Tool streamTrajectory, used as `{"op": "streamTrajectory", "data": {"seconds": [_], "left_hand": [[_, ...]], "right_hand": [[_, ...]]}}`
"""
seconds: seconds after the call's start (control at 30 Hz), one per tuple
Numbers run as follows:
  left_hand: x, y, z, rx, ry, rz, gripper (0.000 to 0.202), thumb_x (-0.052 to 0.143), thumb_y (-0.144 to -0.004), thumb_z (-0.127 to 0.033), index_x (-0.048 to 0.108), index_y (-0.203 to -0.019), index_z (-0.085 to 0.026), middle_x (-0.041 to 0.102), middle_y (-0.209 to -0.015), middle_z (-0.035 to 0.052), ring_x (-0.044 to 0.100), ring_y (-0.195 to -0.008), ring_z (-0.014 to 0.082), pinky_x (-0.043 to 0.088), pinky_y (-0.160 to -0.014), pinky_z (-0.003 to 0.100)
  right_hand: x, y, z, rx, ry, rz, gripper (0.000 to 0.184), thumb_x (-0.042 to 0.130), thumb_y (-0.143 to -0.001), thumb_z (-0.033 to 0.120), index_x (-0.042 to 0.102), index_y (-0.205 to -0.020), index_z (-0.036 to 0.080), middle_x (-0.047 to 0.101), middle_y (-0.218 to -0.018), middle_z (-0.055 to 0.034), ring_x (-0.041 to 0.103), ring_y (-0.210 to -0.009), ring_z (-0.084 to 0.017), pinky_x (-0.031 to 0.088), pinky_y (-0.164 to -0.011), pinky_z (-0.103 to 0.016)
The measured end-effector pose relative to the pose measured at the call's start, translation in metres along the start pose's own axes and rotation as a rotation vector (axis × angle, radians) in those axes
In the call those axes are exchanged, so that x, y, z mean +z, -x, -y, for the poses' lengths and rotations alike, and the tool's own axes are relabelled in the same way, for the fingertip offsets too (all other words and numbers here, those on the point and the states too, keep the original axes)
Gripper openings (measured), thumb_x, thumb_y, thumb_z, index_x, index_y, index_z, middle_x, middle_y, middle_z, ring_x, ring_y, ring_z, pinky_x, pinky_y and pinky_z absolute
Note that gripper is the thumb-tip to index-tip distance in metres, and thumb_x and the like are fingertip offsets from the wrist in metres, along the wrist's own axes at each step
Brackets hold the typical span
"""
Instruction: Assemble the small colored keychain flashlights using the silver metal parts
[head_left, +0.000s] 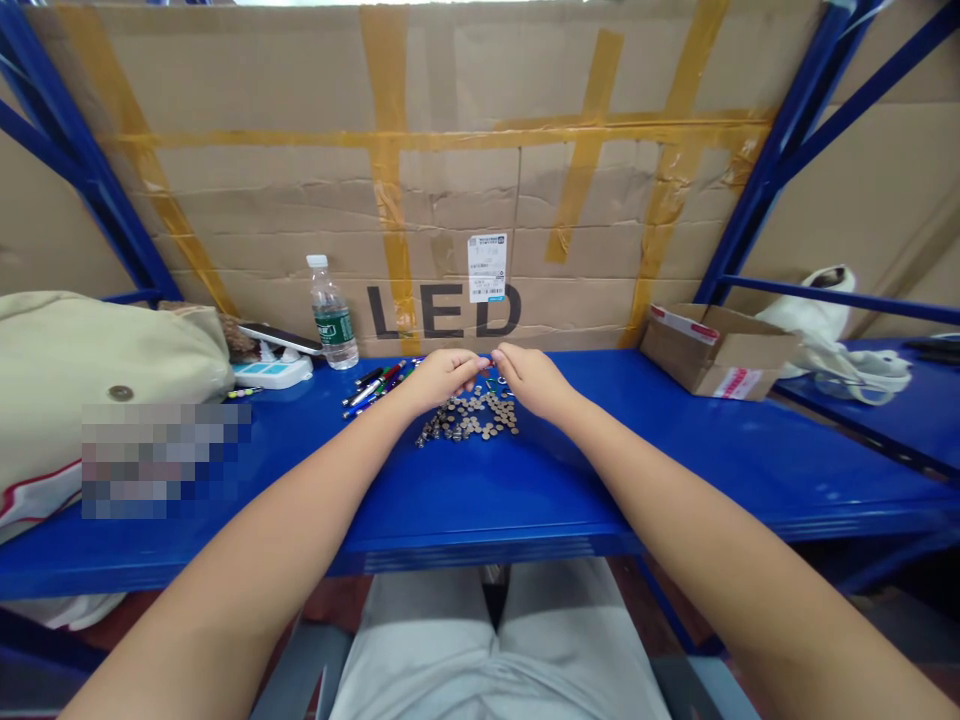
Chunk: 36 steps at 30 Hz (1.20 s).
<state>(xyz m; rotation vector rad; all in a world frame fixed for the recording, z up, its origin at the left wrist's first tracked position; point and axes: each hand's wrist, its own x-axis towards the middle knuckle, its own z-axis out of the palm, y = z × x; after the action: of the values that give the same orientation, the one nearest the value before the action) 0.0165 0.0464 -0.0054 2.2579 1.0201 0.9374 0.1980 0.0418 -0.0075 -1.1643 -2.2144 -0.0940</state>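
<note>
My left hand (448, 378) and my right hand (534, 382) meet fingertip to fingertip above the blue table. Both are closed in a pinch. A hint of something small and reddish shows between the fingertips, too little to name. Just below and in front of them lies a loose pile of small round metal pieces (489, 430), dull bronze and silver, like coins or buttons. Several pens (375, 386) in red, blue, silver and black lie in a heap beside my left wrist, partly hidden by it. Small green and blue bits (495, 384) show between the hands.
The blue table (480, 505) stands against a taped cardboard sheet (292, 190). On the left are a water bottle (334, 318), a white power strip (276, 372), a phone (279, 338) and a cream bag (97, 360). An open cardboard box (712, 350) and white bag (847, 360) are right.
</note>
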Motion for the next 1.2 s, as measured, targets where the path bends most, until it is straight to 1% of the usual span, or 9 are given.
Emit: {"op": "streamTrajectory", "data": {"seconds": [0.27, 0.37, 0.43, 0.5, 0.57, 0.67, 0.9, 1.03, 1.2], "left_hand": [[0.006, -0.005, 0.0, 0.327, -0.61, -0.2, 0.028, 0.045, -0.091, -0.037, 0.063, -0.091, -0.015, 0.067, -0.089, 0.0089, 0.061, -0.082, 0.0189, 0.043, -0.076, 0.029], [0.001, -0.005, 0.004, 0.273, -0.551, -0.238, 0.029, 0.041, -0.092, -0.035, 0.063, -0.093, -0.016, 0.068, -0.085, 0.0063, 0.061, -0.08, 0.0171, 0.043, -0.074, 0.027], [-0.004, -0.004, 0.006, 0.173, -0.472, -0.275, 0.03, 0.038, -0.093, -0.034, 0.063, -0.091, -0.016, 0.066, -0.074, 0.0032, 0.06, -0.072, 0.0156, 0.043, -0.069, 0.026], [-0.009, -0.003, 0.008, 0.107, -0.431, -0.262, 0.032, 0.038, -0.093, -0.035, 0.064, -0.088, -0.016, 0.062, -0.066, 0.0014, 0.058, -0.066, 0.0152, 0.042, -0.068, 0.026], [-0.012, -0.001, 0.009, 0.084, -0.417, -0.211, 0.032, 0.039, -0.092, -0.035, 0.064, -0.086, -0.017, 0.061, -0.064, 0.0011, 0.057, -0.065, 0.0154, 0.042, -0.068, 0.026], [-0.012, 0.001, 0.011, 0.084, -0.423, -0.14, 0.031, 0.041, -0.091, -0.037, 0.064, -0.085, -0.017, 0.062, -0.067, 0.0019, 0.058, -0.068, 0.0163, 0.041, -0.07, 0.027], [-0.001, -0.002, 0.011, 0.114, -0.389, -0.101, 0.033, 0.035, -0.093, -0.038, 0.06, -0.09, -0.016, 0.064, -0.085, 0.006, 0.058, -0.08, 0.0194, 0.041, -0.072, 0.029], [0.006, -0.004, 0.007, 0.028, -0.343, -0.134, 0.032, 0.044, -0.087, -0.044, 0.06, -0.086, -0.016, 0.062, -0.078, 0.004, 0.055, -0.072, 0.0177, 0.038, -0.064, 0.028], [0.011, -0.005, 0.006, -0.031, -0.257, -0.102, 0.026, 0.048, -0.083, -0.037, 0.057, -0.07, -0.016, 0.054, -0.063, -0.0003, 0.047, -0.061, 0.0137, 0.032, -0.054, 0.024]], "right_hand": [[0.002, -0.005, -0.008, 0.068, -0.389, 0.04, 0.037, 0.024, -0.094, 0.039, 0.04, -0.066, 0.021, 0.046, -0.057, 0.0019, 0.044, -0.056, -0.013, 0.033, -0.057, -0.025], [-0.002, -0.006, -0.027, 0.106, -0.405, 0.084, 0.039, 0.025, -0.093, 0.042, 0.045, -0.07, 0.019, 0.052, -0.059, 0.0011, 0.046, -0.055, -0.012, 0.036, -0.057, -0.025], [-0.004, -0.005, -0.042, 0.141, -0.177, 0.066, 0.027, 0.048, -0.085, 0.042, 0.051, -0.073, 0.018, 0.059, -0.071, -0.0019, 0.05, -0.064, -0.013, 0.038, -0.061, -0.025], [-0.002, -0.003, -0.054, 0.132, 0.029, 0.284, 0.021, 0.063, -0.074, 0.038, 0.058, -0.074, 0.017, 0.063, -0.078, -0.0045, 0.054, -0.071, -0.015, 0.04, -0.064, -0.025], [0.002, -0.002, -0.059, 0.147, 0.185, 0.416, 0.017, 0.065, -0.073, 0.035, 0.064, -0.076, 0.018, 0.064, -0.086, -0.0076, 0.057, -0.078, -0.018, 0.041, -0.068, -0.025], [0.01, -0.003, -0.058, 0.176, 0.325, 0.419, 0.016, 0.059, -0.079, 0.031, 0.068, -0.081, 0.018, 0.063, -0.098, -0.0111, 0.058, -0.088, -0.021, 0.041, -0.073, -0.028], [0.003, -0.007, -0.047, 0.105, -0.072, 0.168, 0.015, 0.049, -0.085, 0.026, 0.059, -0.081, 0.016, 0.064, -0.086, -0.0063, 0.057, -0.08, -0.016, 0.042, -0.073, -0.027], [0.002, -0.004, -0.033, 0.072, -0.438, 0.226, 0.017, 0.04, -0.089, 0.031, 0.051, -0.087, 0.017, 0.063, -0.08, -0.0025, 0.056, -0.071, -0.013, 0.043, -0.067, -0.026], [0.007, -0.001, -0.024, 0.036, -0.381, 0.235, 0.019, 0.039, -0.09, 0.035, 0.048, -0.088, 0.019, 0.061, -0.077, -0.0015, 0.055, -0.069, -0.014, 0.042, -0.064, -0.026]]}}
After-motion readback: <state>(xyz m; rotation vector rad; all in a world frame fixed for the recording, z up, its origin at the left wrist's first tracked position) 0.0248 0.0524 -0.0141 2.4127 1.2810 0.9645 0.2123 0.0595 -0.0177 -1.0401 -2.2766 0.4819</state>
